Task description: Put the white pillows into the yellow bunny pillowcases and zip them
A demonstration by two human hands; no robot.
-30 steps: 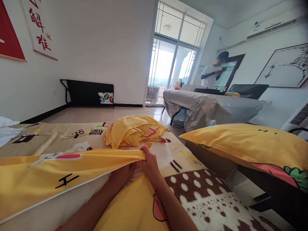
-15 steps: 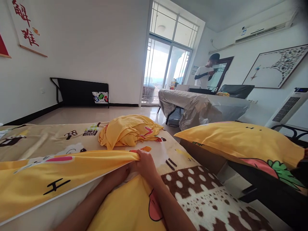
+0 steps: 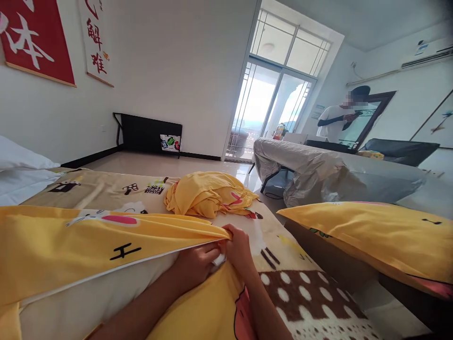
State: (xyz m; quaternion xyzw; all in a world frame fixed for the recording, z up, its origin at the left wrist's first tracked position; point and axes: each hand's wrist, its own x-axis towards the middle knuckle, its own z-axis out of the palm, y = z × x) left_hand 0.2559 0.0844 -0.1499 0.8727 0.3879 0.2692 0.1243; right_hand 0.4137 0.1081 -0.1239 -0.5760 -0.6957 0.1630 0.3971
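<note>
A yellow pillowcase (image 3: 71,257) with a printed cartoon face lies spread before me, its white-edged opening showing a pale inner surface (image 3: 102,285). My right hand (image 3: 241,248) pinches the bunched yellow cloth at its far corner. Reaching into the opening, my left hand (image 3: 200,262) has its fingers curled against a small white piece of cloth (image 3: 218,259), close to the right hand's fingers. Whether that piece belongs to a pillow inside, I cannot tell. More yellow cloth (image 3: 191,304) with a pink print lies under and between my forearms.
A crumpled yellow cloth (image 3: 208,191) lies on the patterned blanket (image 3: 290,288). To the right, a plump yellow pillow (image 3: 368,231) rests on a dark support. White bedding (image 3: 26,165) is at far left. Behind stand a plastic-covered table (image 3: 318,165) and a person (image 3: 334,120).
My view has swung left, so the room appears shifted right. My left hand shows more of its curled fingers now, beside the white piece. My right hand keeps its pinch on the pillowcase corner.
</note>
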